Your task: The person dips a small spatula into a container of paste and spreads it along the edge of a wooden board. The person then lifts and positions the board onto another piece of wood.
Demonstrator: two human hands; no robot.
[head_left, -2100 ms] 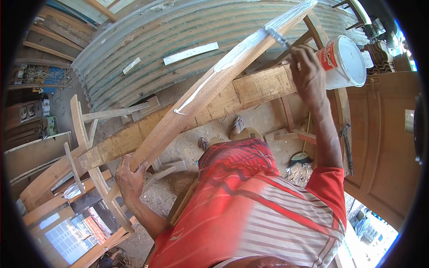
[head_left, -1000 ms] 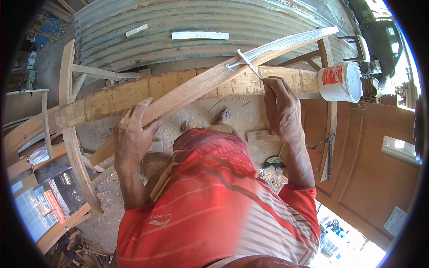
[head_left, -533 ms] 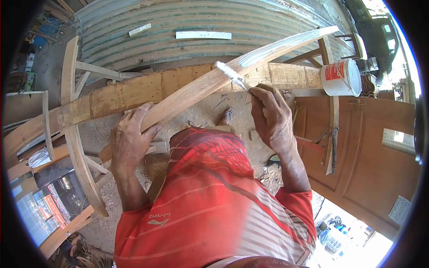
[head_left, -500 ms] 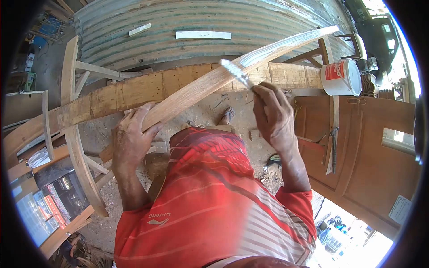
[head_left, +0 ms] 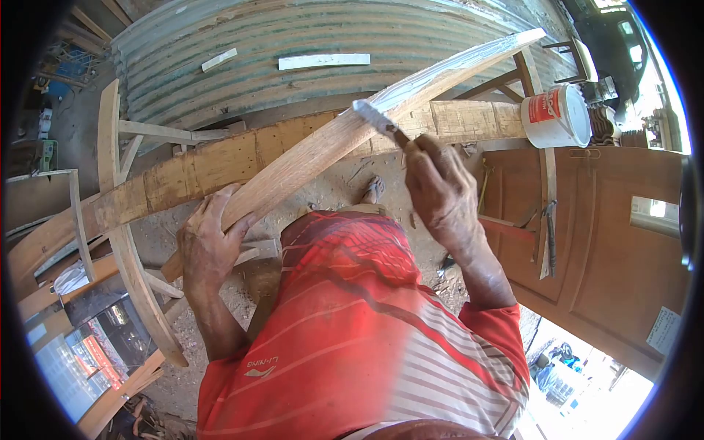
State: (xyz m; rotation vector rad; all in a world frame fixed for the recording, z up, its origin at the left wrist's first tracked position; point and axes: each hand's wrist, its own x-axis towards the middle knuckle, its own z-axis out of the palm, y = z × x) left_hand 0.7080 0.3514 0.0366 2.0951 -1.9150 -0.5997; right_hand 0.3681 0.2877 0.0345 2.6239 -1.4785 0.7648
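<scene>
A long wooden plank [head_left: 308,158] slants across the bench beam, its upper right part coated white and its lower left part bare wood. Around its lower left end my left hand [head_left: 209,238] is closed, thumb on the near side and fingers on the far side. In my right hand [head_left: 444,191] is a paintbrush [head_left: 389,128] with white paint on its tip, held by the handle. The brush tip is over the plank close to where the white coat begins; whether it touches the wood I cannot tell.
A thick timber beam [head_left: 213,165] on wooden legs supports the plank. A white bucket [head_left: 576,121] with a red label stands at its right end. Two white-painted strips, the longer one [head_left: 324,61] among them, lie on corrugated metal sheet [head_left: 257,88]. A brown door panel [head_left: 601,220] is at right.
My right hand and the paintbrush have moved slightly left, the brush tip now lower along the plank. The plank and my left hand have shifted slightly in view.
</scene>
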